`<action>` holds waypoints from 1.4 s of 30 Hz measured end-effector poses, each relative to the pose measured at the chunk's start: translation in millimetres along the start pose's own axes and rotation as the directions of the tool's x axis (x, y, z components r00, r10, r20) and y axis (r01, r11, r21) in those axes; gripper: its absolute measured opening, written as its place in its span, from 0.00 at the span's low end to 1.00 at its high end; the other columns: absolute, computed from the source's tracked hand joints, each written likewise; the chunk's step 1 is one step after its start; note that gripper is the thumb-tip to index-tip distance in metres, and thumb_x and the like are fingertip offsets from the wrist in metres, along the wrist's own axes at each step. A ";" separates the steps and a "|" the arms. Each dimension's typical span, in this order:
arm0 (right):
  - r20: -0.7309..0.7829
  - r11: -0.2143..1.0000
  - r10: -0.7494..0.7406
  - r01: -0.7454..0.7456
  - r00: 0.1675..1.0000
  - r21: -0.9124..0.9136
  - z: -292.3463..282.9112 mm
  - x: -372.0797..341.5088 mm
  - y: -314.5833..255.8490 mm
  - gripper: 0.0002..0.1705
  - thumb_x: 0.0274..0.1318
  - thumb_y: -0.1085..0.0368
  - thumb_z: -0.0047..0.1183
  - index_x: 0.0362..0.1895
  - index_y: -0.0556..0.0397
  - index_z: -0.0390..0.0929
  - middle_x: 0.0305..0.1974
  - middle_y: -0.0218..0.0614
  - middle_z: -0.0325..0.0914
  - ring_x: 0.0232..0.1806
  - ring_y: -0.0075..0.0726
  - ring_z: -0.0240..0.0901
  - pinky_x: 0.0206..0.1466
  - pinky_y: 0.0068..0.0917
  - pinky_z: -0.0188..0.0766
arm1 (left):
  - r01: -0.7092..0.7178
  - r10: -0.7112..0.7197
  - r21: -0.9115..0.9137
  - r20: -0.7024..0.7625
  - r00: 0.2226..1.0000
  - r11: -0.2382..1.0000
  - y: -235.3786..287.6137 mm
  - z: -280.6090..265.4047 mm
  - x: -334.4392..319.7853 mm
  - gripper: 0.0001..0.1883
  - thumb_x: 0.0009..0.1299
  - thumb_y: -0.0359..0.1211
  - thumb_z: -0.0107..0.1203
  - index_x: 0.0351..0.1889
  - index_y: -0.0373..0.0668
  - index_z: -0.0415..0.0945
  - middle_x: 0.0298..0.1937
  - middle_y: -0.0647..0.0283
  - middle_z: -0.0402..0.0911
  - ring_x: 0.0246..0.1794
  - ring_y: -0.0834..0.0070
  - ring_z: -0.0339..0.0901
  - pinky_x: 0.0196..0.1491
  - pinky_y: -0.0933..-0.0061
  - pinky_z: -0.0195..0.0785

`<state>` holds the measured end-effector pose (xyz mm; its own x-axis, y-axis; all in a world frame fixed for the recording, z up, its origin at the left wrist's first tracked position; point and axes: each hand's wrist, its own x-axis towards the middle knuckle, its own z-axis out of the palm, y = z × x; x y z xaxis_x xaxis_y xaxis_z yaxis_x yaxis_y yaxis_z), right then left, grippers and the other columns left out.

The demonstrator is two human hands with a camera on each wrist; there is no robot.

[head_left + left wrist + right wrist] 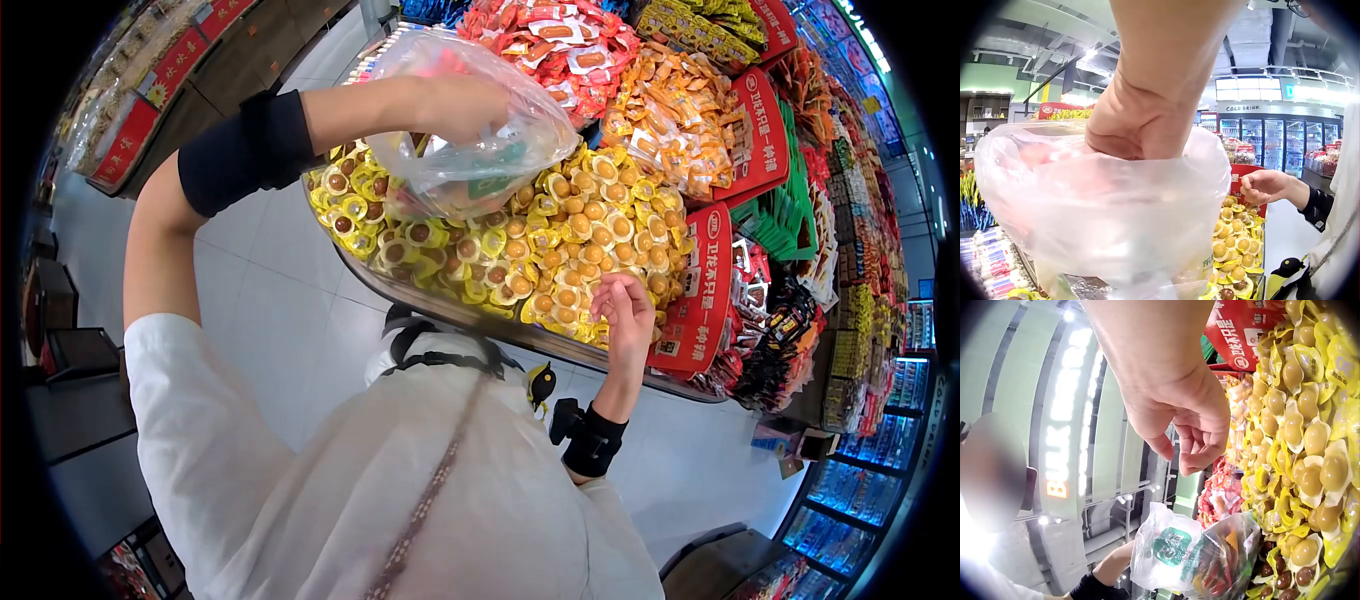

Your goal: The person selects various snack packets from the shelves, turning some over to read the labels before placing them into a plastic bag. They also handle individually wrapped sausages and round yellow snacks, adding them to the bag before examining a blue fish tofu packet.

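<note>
My left hand (465,108) reaches down into the mouth of a translucent plastic bag (1110,212), its fingers hidden inside. I cannot tell whether they grip anything. Colourful packets show faintly through the bag's side, which has a green print (1172,545). Under and beside the bag lie many yellow packs of brown eggs (575,225). My right hand (628,310) hovers by the near edge of these packs with loosely curled fingers and nothing in them. In the right wrist view, the fingertips (1190,464) point down in the air, apart from the bag.
Red packets (565,50) and orange packets (670,110) are heaped behind the eggs. Red sign boards (697,290) divide the display at the right. The bin's rim (440,305) runs close to my body. Drink coolers (1272,140) stand farther off.
</note>
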<state>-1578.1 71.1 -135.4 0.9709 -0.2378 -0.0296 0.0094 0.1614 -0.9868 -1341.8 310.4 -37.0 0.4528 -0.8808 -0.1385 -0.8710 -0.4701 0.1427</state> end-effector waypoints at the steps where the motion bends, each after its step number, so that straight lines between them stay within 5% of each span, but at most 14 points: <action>1: 0.004 1.000 -0.002 0.002 1.000 -0.002 0.0 0.0 -0.1 0.10 0.57 0.65 0.41 0.36 0.60 0.69 0.26 0.35 0.69 0.22 0.24 0.65 0.23 0.18 0.61 | 0.026 -0.027 0.003 0.035 0.999 1.000 0.2 -0.5 -0.1 0.16 0.45 0.28 0.53 0.35 0.43 0.76 0.34 0.54 0.75 0.37 0.59 0.72 0.35 0.52 0.60; 9: 0.016 1.000 -0.004 0.004 1.000 -0.005 2.7 1.6 -1.4 0.10 0.57 0.65 0.41 0.36 0.61 0.69 0.26 0.35 0.69 0.22 0.23 0.65 0.23 0.18 0.62 | 0.082 -0.079 -0.026 0.108 0.991 0.996 -0.2 -1.0 -5.1 0.14 0.46 0.29 0.54 0.34 0.46 0.75 0.33 0.62 0.75 0.46 0.68 0.67 0.41 0.42 0.50; 12: 0.017 1.000 0.002 -0.002 1.000 -0.002 3.0 1.9 -1.1 0.10 0.57 0.65 0.41 0.36 0.61 0.69 0.26 0.35 0.69 0.22 0.23 0.65 0.23 0.18 0.62 | 0.100 -0.087 -0.205 0.072 0.994 0.974 6.1 -9.9 -9.7 0.11 0.52 0.34 0.54 0.32 0.42 0.74 0.32 0.61 0.76 0.42 0.70 0.70 0.40 0.48 0.56; 15: 0.019 1.000 0.006 -0.007 1.000 0.017 1.3 2.3 -0.5 0.11 0.57 0.65 0.41 0.36 0.61 0.69 0.26 0.35 0.69 0.23 0.24 0.65 0.23 0.18 0.62 | 0.265 -0.230 -0.561 0.133 0.964 0.785 13.0 -24.7 -15.1 0.17 0.57 0.43 0.52 0.32 0.37 0.74 0.31 0.58 0.77 0.35 0.71 0.74 0.37 0.61 0.64; 18: 0.022 1.000 0.006 -0.007 1.000 0.023 0.7 2.5 -0.8 0.11 0.57 0.65 0.41 0.36 0.61 0.69 0.26 0.35 0.69 0.23 0.24 0.65 0.23 0.18 0.62 | 0.236 -0.234 -0.623 0.086 0.968 0.746 30.7 -34.7 -28.9 0.24 0.59 0.50 0.51 0.32 0.33 0.74 0.29 0.55 0.77 0.29 0.70 0.75 0.32 0.71 0.67; 21: 0.025 1.000 0.006 -0.007 1.000 0.008 1.7 4.2 -1.1 0.11 0.57 0.65 0.42 0.36 0.61 0.69 0.26 0.35 0.69 0.23 0.25 0.65 0.24 0.18 0.62 | 0.148 -0.145 -0.419 0.040 0.989 0.896 36.9 -23.5 -38.0 0.27 0.59 0.52 0.50 0.32 0.32 0.74 0.28 0.55 0.77 0.29 0.67 0.75 0.33 0.68 0.67; 26: 0.021 1.000 0.016 -0.015 1.000 -0.027 5.6 6.6 -3.4 0.11 0.57 0.64 0.41 0.35 0.61 0.70 0.26 0.34 0.69 0.23 0.25 0.65 0.26 0.19 0.62 | 0.166 -0.127 -0.502 0.112 0.986 0.849 69.9 -32.4 -54.4 0.09 0.62 0.31 0.45 0.33 0.33 0.69 0.21 0.60 0.74 0.15 0.75 0.71 0.19 0.75 0.66; 30: 0.037 1.000 0.027 -0.026 0.999 -0.017 7.0 7.1 -5.6 0.11 0.57 0.65 0.41 0.35 0.61 0.70 0.26 0.34 0.69 0.23 0.25 0.65 0.27 0.19 0.62 | 0.269 -0.191 -0.540 0.197 0.962 0.798 72.3 -24.7 -53.6 0.09 0.62 0.32 0.46 0.33 0.34 0.68 0.21 0.60 0.74 0.18 0.75 0.73 0.18 0.75 0.66; 36: 0.022 1.000 0.015 -0.015 1.000 0.005 3.8 6.7 -3.4 0.10 0.56 0.66 0.42 0.35 0.61 0.70 0.25 0.34 0.70 0.22 0.22 0.66 0.25 0.17 0.63 | 0.098 -0.142 -0.476 -0.057 0.988 0.874 48.5 -37.9 -46.0 0.11 0.60 0.36 0.52 0.29 0.36 0.72 0.21 0.60 0.75 0.22 0.74 0.73 0.27 0.73 0.67; 38: 0.022 1.000 0.021 -0.021 1.000 0.001 4.7 7.3 -2.3 0.10 0.56 0.66 0.42 0.35 0.61 0.70 0.25 0.34 0.70 0.23 0.22 0.66 0.25 0.17 0.63 | 0.054 -0.166 -0.304 -0.358 0.919 0.951 24.1 -64.1 -31.9 0.12 0.58 0.39 0.55 0.27 0.37 0.73 0.22 0.60 0.75 0.23 0.74 0.72 0.30 0.72 0.66; 39: 0.028 1.000 0.027 -0.027 0.999 0.002 5.4 8.5 -1.2 0.10 0.56 0.66 0.42 0.35 0.61 0.70 0.25 0.34 0.70 0.23 0.22 0.66 0.25 0.17 0.63 | 0.158 -0.252 -0.250 -0.413 0.875 0.955 21.6 -83.7 -25.4 0.11 0.55 0.38 0.55 0.27 0.39 0.74 0.22 0.60 0.75 0.23 0.70 0.72 0.29 0.70 0.66; 42: 0.054 0.999 0.030 -0.031 0.998 0.008 10.4 12.3 -2.5 0.10 0.56 0.66 0.42 0.35 0.61 0.70 0.25 0.34 0.70 0.23 0.22 0.66 0.25 0.17 0.63 | 0.217 -0.203 -0.043 -0.561 0.802 0.975 -12.2 -122.7 3.8 0.11 0.52 0.40 0.55 0.25 0.43 0.75 0.24 0.61 0.78 0.28 0.67 0.76 0.30 0.68 0.68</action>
<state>-1563.6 77.7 -131.6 0.9823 -0.1805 -0.0507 -0.0184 0.1765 -0.9841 -1306.1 306.0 80.9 0.6472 -0.6426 0.4101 -0.7431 -0.6519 0.1512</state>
